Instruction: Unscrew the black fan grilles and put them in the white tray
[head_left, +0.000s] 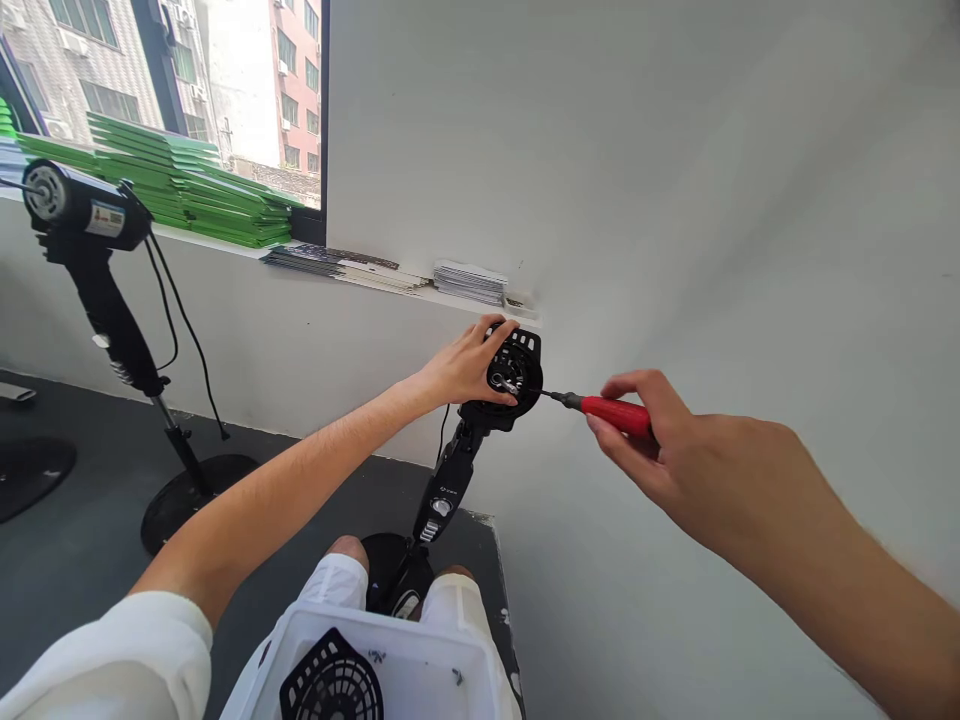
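In front of me stands a black pedestal fan without blades or cage, its slim neck carrying buttons and a knob. My left hand grips a black slotted plate at the fan's head, thumb below and fingers over the top. A metal shaft end shows at the middle of the plate. My right hand holds a screwdriver by its red handle. The screwdriver's thin shank points left, with its tip at the right edge of the head. Whether the tip sits in a screw is too small to tell.
Across my lap rests a white tray with another black slotted plate and several small screws. A second black fan stand is at left, its cord hanging. Green stacked sheets and papers line the windowsill. A wall rises at right.
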